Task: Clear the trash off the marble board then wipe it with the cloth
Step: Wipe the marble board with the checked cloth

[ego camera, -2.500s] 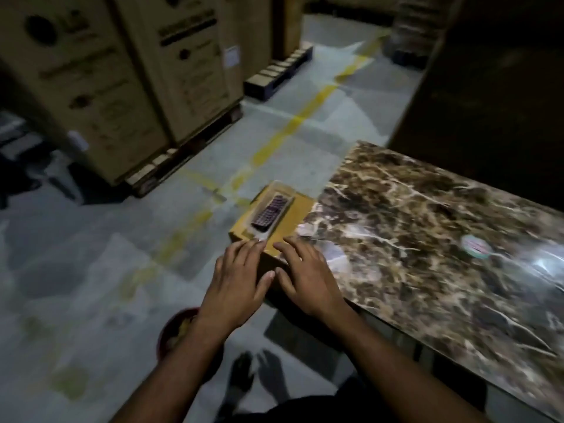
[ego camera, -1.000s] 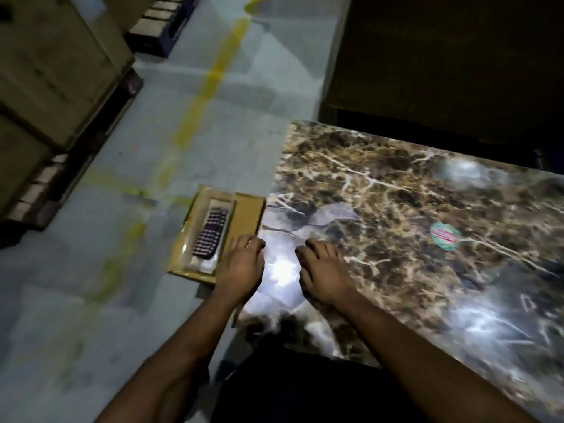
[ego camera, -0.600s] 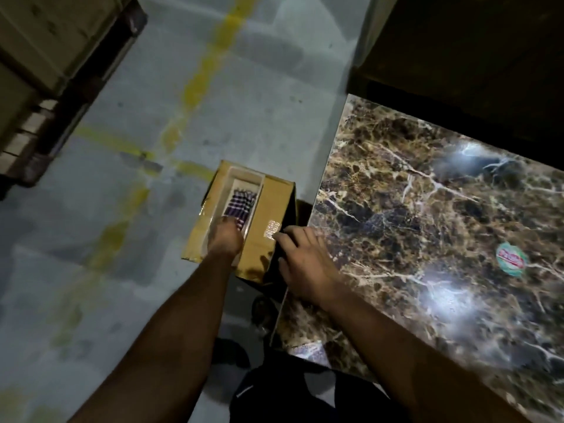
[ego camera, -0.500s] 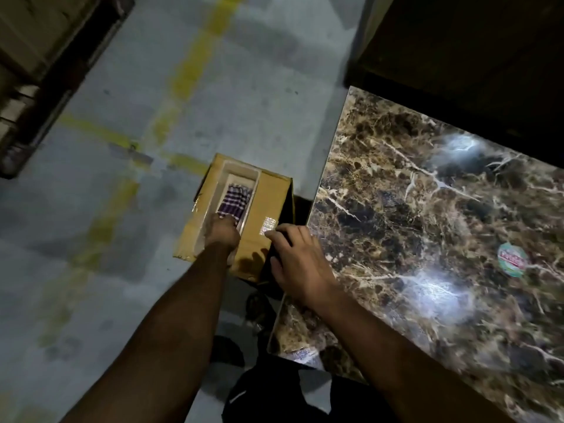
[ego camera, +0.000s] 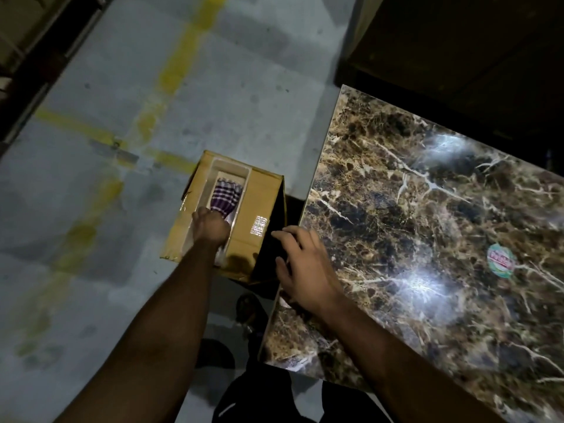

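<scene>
While over the box [ego camera: 244,236], left grip [ego camera: 210,228] clamped on cloth [ego camera: 226,196]; right grip [ego camera: 300,264] loosely apart.

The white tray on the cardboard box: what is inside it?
A purple checked cloth lies inside the white tray. The left hand covers the cloth's near end, so that end and the hand's fingers cannot be seen.

The left hand [ego camera: 211,228] covers the near end of the checked cloth [ego camera: 226,196], and its fingers are out of sight. The marble board [ego camera: 427,209] runs off the right edge. The print on its round sticker [ego camera: 501,261] is too blurred to read.
</scene>
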Demonstrator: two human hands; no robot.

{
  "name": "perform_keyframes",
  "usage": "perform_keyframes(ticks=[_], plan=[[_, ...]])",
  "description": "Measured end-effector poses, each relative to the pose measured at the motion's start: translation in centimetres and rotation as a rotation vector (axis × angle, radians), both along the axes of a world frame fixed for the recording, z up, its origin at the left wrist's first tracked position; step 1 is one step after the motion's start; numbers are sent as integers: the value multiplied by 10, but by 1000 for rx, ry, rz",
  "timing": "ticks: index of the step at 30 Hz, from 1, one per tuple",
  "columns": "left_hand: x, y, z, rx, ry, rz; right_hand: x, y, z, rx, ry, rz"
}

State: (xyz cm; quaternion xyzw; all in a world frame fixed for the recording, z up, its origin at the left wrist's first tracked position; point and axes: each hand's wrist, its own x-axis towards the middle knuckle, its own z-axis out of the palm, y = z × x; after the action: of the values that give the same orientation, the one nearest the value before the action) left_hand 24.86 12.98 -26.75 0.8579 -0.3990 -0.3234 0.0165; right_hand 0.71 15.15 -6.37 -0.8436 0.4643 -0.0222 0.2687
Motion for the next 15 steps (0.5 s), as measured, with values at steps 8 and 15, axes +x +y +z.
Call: perform_keyframes(ticks=[8, 15], plan=[[-48, 24, 138, -417, 97, 30, -11, -10, 16, 31, -141, -123], [-137, 40, 250, -743, 627, 204, -71, -22, 39, 70, -439, -296]])
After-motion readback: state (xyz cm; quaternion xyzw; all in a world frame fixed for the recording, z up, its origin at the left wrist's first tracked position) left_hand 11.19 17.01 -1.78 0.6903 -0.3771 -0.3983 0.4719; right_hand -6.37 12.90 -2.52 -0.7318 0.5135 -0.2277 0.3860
